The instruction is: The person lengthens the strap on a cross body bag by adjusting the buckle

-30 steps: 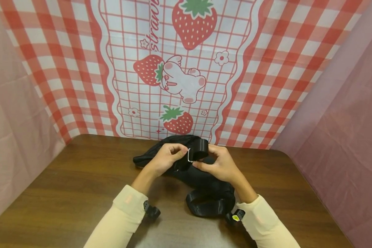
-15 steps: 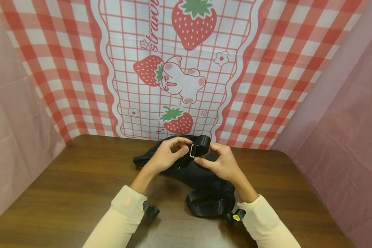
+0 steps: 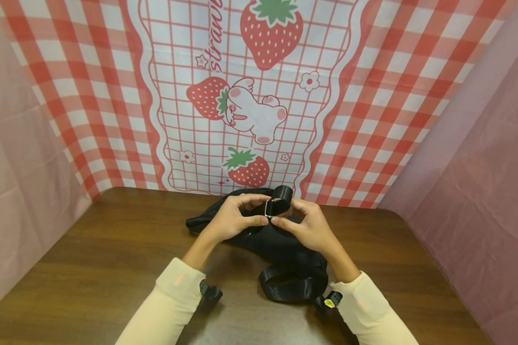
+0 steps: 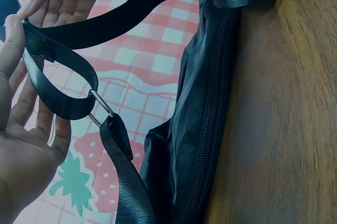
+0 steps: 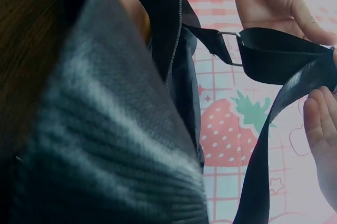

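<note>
A black bag (image 3: pixel 280 247) with a long webbing strap lies on the table. Above it, my left hand (image 3: pixel 230 218) pinches the strap at a silver slide buckle (image 3: pixel 268 209), thumb at its lower end. From the other side my right hand (image 3: pixel 308 225) pinches the same spot, the two thumb tips nearly meeting. A loop of strap (image 3: pixel 282 194) rises over the buckle between my hands. In the left wrist view, a metal ring (image 4: pixel 102 105) joins a hanging strap loop (image 4: pixel 58 103) to a shorter webbing piece (image 4: pixel 126 182). Part of the buckle is behind my fingers.
The bag's zipper (image 4: pixel 208 124) runs along its edge. A second strap coil (image 3: pixel 289 285) lies near my right wrist on the wooden table (image 3: pixel 112 268). Behind stands a red-and-white checked cloth (image 3: pixel 371 120); pink cloth (image 3: pixel 470 167) hangs at the right.
My left thumb and fingers have moved right onto the buckle, which now stands between both hands. The strap loop above it has changed shape and rises higher. The bag has stayed put.
</note>
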The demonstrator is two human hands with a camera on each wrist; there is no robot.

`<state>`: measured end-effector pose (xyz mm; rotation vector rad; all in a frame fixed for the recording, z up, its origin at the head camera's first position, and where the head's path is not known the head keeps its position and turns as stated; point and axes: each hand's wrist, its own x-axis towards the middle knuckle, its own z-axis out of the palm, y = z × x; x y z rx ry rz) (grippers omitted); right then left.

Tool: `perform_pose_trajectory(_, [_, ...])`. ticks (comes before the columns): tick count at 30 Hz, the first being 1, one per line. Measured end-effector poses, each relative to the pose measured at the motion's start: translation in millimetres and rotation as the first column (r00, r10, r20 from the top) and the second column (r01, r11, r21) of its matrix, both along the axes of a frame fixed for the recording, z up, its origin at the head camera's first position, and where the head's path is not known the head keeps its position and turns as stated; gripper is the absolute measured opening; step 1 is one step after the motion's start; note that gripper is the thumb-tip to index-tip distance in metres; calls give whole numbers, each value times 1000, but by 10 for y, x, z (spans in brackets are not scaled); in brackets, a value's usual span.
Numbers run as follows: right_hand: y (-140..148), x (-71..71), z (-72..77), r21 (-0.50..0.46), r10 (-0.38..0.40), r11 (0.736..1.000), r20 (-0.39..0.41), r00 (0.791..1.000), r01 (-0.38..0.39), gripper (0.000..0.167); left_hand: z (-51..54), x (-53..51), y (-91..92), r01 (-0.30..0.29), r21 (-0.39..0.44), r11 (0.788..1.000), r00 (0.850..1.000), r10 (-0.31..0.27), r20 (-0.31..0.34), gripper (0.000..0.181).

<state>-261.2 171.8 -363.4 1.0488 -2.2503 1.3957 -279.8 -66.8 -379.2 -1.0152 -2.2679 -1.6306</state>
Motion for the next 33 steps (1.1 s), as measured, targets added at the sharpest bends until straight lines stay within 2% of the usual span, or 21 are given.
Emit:
perform_pose_trajectory(7, [12, -10, -10, 21, -2, 1000, -1, 1000, 2, 20, -11, 4, 8, -14, -26, 1000, 1000, 14, 1, 47])
perform_pose_trajectory(13, [11, -8, 2, 49, -34, 998, 1, 999, 34, 21, -24, 9, 9, -50, -87, 995, 997, 44, -68, 50])
perform_pose_trajectory(18, [-5, -7, 22, 88, -63, 994, 11, 998, 61, 16, -19, 4, 5, -92, -86, 992, 992, 84, -92, 50])
perform_pose_trajectory(21, [-12, 10, 36, 132, -100, 986, -10, 995, 100, 18, -17, 5, 2, -118, -80, 990, 991, 113, -72, 47])
perform_pose_trajectory(27, [-56, 50, 34, 224, -134, 962, -108, 985, 156, 28, 13, 26, -14, -174, -65, 983, 984, 171, -52, 49])
perform_pose_trajectory(33, [-116, 73, -18, 250, -133, 953, -161, 978, 171, 24, 29, 29, -16, -210, -25, 977, 974, 206, -93, 55])
